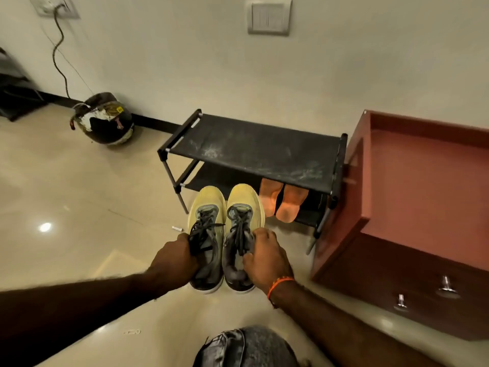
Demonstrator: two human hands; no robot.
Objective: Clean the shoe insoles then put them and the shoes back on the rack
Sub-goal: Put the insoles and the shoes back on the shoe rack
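Note:
Two yellow-and-grey sneakers with dark laces are side by side in front of the black shoe rack [254,147], toes pointing at it. My left hand [176,256] grips the left shoe [206,207] at its collar. My right hand [267,258] grips the right shoe [244,202] the same way. Two orange insoles [284,202] lie next to each other on the rack's lower shelf, to the right of the shoes. The dusty top shelf holds nothing.
A reddish-brown wooden cabinet [412,197] with metal knobs stands right against the rack. A dark helmet [104,120] lies on the tiled floor at the left by the wall, under a hanging cable. A small white object [176,229] sits left of the shoes. My knee [248,348] is at the bottom.

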